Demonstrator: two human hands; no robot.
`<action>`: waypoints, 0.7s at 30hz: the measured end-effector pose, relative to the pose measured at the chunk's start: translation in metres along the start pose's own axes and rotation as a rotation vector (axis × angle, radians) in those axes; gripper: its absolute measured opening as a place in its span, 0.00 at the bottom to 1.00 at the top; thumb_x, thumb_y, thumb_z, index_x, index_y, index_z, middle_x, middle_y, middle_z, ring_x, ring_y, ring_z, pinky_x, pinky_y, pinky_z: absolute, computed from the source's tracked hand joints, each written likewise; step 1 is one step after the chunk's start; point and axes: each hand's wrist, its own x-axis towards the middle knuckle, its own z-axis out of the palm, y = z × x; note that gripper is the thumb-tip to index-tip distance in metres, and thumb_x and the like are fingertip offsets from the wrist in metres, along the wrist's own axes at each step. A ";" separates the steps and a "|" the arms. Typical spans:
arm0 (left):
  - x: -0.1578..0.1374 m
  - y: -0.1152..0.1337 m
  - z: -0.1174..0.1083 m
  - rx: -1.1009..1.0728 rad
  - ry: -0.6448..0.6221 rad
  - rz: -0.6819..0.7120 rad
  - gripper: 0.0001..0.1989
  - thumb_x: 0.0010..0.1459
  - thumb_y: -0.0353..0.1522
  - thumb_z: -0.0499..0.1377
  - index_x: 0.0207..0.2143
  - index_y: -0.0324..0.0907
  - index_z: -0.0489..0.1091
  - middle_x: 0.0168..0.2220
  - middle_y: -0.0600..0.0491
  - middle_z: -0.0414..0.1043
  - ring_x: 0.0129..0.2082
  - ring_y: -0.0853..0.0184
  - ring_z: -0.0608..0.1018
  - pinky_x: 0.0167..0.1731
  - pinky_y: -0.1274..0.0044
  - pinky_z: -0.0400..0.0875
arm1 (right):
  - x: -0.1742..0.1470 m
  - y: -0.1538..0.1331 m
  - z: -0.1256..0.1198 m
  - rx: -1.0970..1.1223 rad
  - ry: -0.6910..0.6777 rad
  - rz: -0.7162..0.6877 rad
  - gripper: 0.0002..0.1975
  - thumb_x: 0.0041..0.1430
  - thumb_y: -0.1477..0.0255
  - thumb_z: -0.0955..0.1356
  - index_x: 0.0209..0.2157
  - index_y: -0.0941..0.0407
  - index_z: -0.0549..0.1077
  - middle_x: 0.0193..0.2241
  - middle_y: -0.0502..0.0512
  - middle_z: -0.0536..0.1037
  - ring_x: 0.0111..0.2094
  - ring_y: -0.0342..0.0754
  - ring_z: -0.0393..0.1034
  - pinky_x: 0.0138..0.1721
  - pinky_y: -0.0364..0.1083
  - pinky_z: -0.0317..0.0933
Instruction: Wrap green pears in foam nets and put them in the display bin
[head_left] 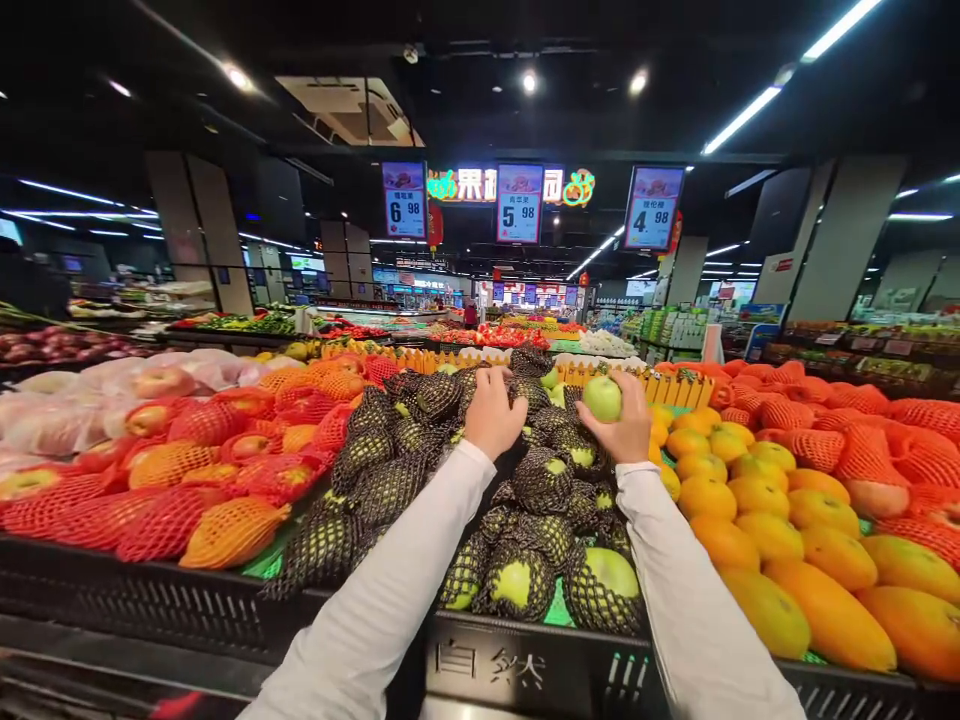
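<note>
In my right hand (pixel 628 425) is a bare green apple (pixel 602 398), held between thumb and fingers above the pile. My left hand (pixel 491 415) is over the middle of the same pile, its fingers curled away from me and the thumb toward the right. What lies under those fingers is hidden. A dark foam net (pixel 531 362) shows just beyond the left hand; I cannot tell whether the hand touches it. Around both hands lie green apples (pixel 541 480) in black foam nets. One apple (pixel 611 572) near the front edge is partly bared from its net.
A black crate (pixel 517 665) edges the display in front. Apples (pixel 206 417) in red and orange nets lie left, oranges (pixel 709 498) and mangoes (pixel 829 612) right. Behind the pile runs a low yellow picket fence (pixel 682 388). Price signs (pixel 519 204) hang overhead.
</note>
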 end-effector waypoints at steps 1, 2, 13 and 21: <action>-0.004 -0.002 0.001 -0.066 -0.013 0.028 0.15 0.52 0.25 0.53 0.44 0.40 0.61 0.46 0.43 0.62 0.46 0.57 0.73 0.50 0.66 0.69 | 0.002 -0.011 -0.001 0.073 -0.077 -0.123 0.31 0.55 0.56 0.71 0.56 0.55 0.63 0.55 0.64 0.68 0.58 0.56 0.63 0.60 0.54 0.59; -0.007 -0.003 0.001 -0.125 0.009 0.051 0.15 0.50 0.22 0.52 0.42 0.41 0.61 0.45 0.44 0.62 0.47 0.58 0.72 0.53 0.66 0.68 | 0.003 -0.022 -0.001 0.134 -0.148 -0.197 0.33 0.55 0.56 0.71 0.57 0.54 0.62 0.56 0.63 0.67 0.59 0.55 0.62 0.61 0.53 0.58; -0.018 0.002 0.016 -0.405 0.273 0.241 0.11 0.54 0.20 0.51 0.34 0.45 0.57 0.41 0.48 0.64 0.46 0.63 0.71 0.50 0.70 0.67 | -0.022 -0.034 0.034 0.120 -0.560 0.020 0.23 0.51 0.51 0.69 0.37 0.57 0.70 0.36 0.61 0.75 0.38 0.58 0.70 0.41 0.56 0.66; -0.017 -0.002 0.040 -0.423 -0.184 0.072 0.11 0.62 0.35 0.57 0.41 0.45 0.55 0.47 0.47 0.67 0.52 0.60 0.71 0.56 0.66 0.63 | -0.015 -0.023 0.037 0.673 -0.165 0.483 0.22 0.49 0.48 0.69 0.31 0.54 0.70 0.29 0.52 0.71 0.37 0.50 0.68 0.39 0.49 0.67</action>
